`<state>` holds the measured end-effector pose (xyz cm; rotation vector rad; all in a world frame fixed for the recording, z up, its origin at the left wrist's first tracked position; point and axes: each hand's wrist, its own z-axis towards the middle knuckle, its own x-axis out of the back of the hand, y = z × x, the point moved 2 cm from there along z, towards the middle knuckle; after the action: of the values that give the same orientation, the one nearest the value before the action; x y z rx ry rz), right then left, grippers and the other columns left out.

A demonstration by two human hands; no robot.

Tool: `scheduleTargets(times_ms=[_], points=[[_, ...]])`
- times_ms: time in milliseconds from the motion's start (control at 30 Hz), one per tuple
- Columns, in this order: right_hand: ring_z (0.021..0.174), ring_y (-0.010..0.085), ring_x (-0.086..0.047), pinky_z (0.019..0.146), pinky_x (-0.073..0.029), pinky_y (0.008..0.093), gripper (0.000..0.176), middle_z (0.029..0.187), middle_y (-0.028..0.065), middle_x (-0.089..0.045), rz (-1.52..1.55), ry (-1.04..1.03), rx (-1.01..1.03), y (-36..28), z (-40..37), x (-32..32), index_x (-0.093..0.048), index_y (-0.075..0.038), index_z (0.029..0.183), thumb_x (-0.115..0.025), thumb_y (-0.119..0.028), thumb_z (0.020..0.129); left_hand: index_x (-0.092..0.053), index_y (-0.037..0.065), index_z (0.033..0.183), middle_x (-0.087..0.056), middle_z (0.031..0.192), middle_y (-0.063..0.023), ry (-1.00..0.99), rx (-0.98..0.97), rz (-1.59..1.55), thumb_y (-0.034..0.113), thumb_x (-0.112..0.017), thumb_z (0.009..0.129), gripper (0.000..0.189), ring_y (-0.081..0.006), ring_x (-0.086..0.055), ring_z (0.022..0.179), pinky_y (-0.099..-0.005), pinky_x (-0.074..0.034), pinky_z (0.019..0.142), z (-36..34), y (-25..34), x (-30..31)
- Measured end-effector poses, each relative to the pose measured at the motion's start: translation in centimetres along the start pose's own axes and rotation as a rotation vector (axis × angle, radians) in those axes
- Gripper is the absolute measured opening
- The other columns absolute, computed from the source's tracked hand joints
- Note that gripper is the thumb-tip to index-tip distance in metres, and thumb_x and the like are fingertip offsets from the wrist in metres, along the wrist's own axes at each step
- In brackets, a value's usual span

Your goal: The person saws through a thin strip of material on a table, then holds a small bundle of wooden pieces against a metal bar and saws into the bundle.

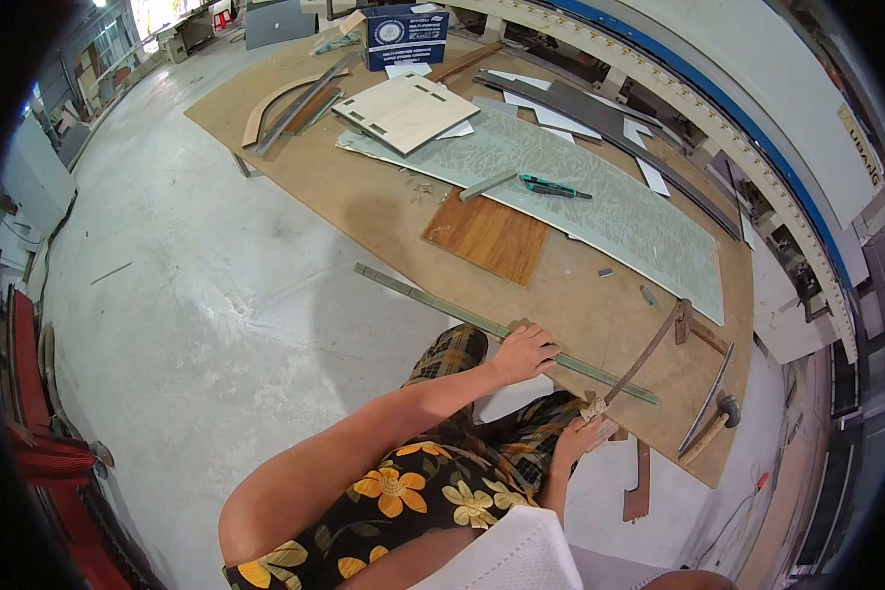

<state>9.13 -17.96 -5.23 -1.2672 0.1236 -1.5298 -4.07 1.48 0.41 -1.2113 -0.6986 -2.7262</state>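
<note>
A long narrow green strip [433, 300] lies across the table's near edge, and its left end sticks out over the floor. My left hand [524, 354] is palm down on it, fingers curled over the strip. Lower right, my right hand [578, 439] is closed at the near end of a thin brown bar [641, 358], beside a beige wrapped part. This bar crosses over the strip's right part and ends at a brown block [682, 323]. What exactly my right fingers grip is partly hidden.
On the brown table [580, 285] lie a wood-grain panel [487, 236], a patterned grey-green sheet [619, 221], a utility knife [555, 187], a pale board [406, 110] and a hammer [726, 413]. A blue box [405, 39] stands behind. A large machine [796, 128] borders the far side.
</note>
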Motion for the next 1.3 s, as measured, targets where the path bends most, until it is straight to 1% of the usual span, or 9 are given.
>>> scheduleTargets(times_ms=[133, 233, 333, 433, 733, 833, 1033, 1233, 1300], points=[[0.077, 0.0393, -0.052, 0.075, -0.044, 0.0444, 0.037, 0.090, 0.0268, -0.055, -0.042, 0.032, 0.036, 0.2, -0.1, 0.0, -0.043, 0.011, 0.125, -0.038, -0.003, 0.091, -0.066, 0.016, 0.109, -0.056, 0.102, -0.0019, -0.011, -0.008, 0.013, 0.029, -0.072, 0.080, 0.032, -0.0213, -0.053, 0.101, -0.0370, -0.043, 0.085, 0.0, -0.2, -0.2], [0.114, 0.0490, -0.051, 0.096, -0.043, 0.0473, 0.043, 0.123, 0.0341, -0.053, -0.016, -0.134, -0.162, 0.5, -0.1, 0.3, -0.042, 0.011, 0.131, -0.043, -0.008, 0.093, -0.067, 0.016, 0.109, -0.057, 0.103, -0.0017, -0.021, -0.001, 0.006, 0.030, -0.072, 0.080, 0.032, -0.0213, -0.053, 0.102, -0.0372, -0.043, 0.086, 0.0, -0.2, -0.3], [0.116, 0.0487, -0.050, 0.097, -0.041, 0.0472, 0.044, 0.125, 0.0341, -0.052, 0.018, -0.156, -0.230, 0.5, 0.0, 0.3, -0.041, 0.011, 0.132, -0.043, -0.007, 0.092, -0.067, 0.016, 0.108, -0.058, 0.103, -0.0016, -0.011, -0.006, 0.007, 0.030, -0.072, 0.080, 0.032, -0.0211, -0.053, 0.102, -0.0372, -0.043, 0.085, -0.1, -0.3, -0.3], [0.114, 0.0491, -0.051, 0.096, -0.042, 0.0476, 0.044, 0.122, 0.0343, -0.053, -0.019, -0.082, -0.118, -0.4, 0.0, 0.6, -0.041, 0.011, 0.131, -0.044, -0.006, 0.091, -0.067, 0.014, 0.105, -0.057, 0.100, -0.0033, 0.023, -0.014, -0.018, 0.027, -0.072, 0.079, 0.030, -0.0231, -0.053, 0.101, -0.0377, -0.043, 0.085, 0.1, -0.1, -0.2], [0.111, 0.0509, -0.050, 0.095, -0.041, 0.0483, 0.044, 0.119, 0.0353, -0.052, 0.013, -0.178, -0.281, -1.7, 0.2, 1.3, -0.042, 0.011, 0.130, -0.044, -0.006, 0.089, -0.067, 0.015, 0.107, -0.058, 0.101, -0.0018, 0.009, -0.017, 0.005, 0.028, -0.073, 0.078, 0.033, -0.0217, -0.054, 0.101, -0.0366, -0.043, 0.083, 0.0, -0.2, -0.2], [0.112, 0.0514, -0.049, 0.096, -0.041, 0.0487, 0.045, 0.120, 0.0359, -0.052, 0.009, -0.127, -0.165, -0.8, 0.2, 0.9, -0.041, 0.011, 0.130, -0.043, -0.005, 0.088, -0.067, 0.014, 0.104, -0.057, 0.099, -0.0030, 0.023, -0.026, -0.003, 0.028, -0.072, 0.078, 0.030, -0.0230, -0.054, 0.100, -0.0372, -0.043, 0.084, 0.1, -0.1, -0.1], [0.112, 0.0514, -0.049, 0.096, -0.040, 0.0491, 0.047, 0.121, 0.0355, -0.051, 0.021, -0.114, -0.137, 0.6, -0.1, 0.3, -0.041, 0.011, 0.131, -0.043, -0.003, 0.086, -0.067, 0.014, 0.102, -0.057, 0.097, -0.0033, 0.024, -0.019, -0.022, 0.027, -0.072, 0.077, 0.029, -0.0231, -0.053, 0.099, -0.0369, -0.043, 0.083, 0.2, -0.2, 0.0], [0.115, 0.0509, -0.048, 0.098, -0.040, 0.0480, 0.045, 0.122, 0.0355, -0.051, 0.112, -0.145, -0.288, -0.9, -0.1, 0.9, -0.041, 0.011, 0.131, -0.043, -0.005, 0.089, -0.067, 0.014, 0.101, -0.056, 0.096, -0.0030, 0.051, -0.021, -0.019, 0.027, -0.073, 0.077, 0.028, -0.0229, -0.053, 0.099, -0.0369, -0.043, 0.084, 0.2, 0.1, 0.2], [0.115, 0.0509, -0.048, 0.098, -0.040, 0.0483, 0.045, 0.123, 0.0358, -0.051, 0.078, -0.138, -0.254, -0.3, -0.2, 0.7, -0.040, 0.011, 0.132, -0.043, -0.006, 0.090, -0.068, 0.013, 0.101, -0.056, 0.096, -0.0031, 0.045, -0.016, -0.023, 0.027, -0.073, 0.077, 0.029, -0.0229, -0.054, 0.099, -0.0368, -0.043, 0.085, 0.3, 0.1, 0.3]])
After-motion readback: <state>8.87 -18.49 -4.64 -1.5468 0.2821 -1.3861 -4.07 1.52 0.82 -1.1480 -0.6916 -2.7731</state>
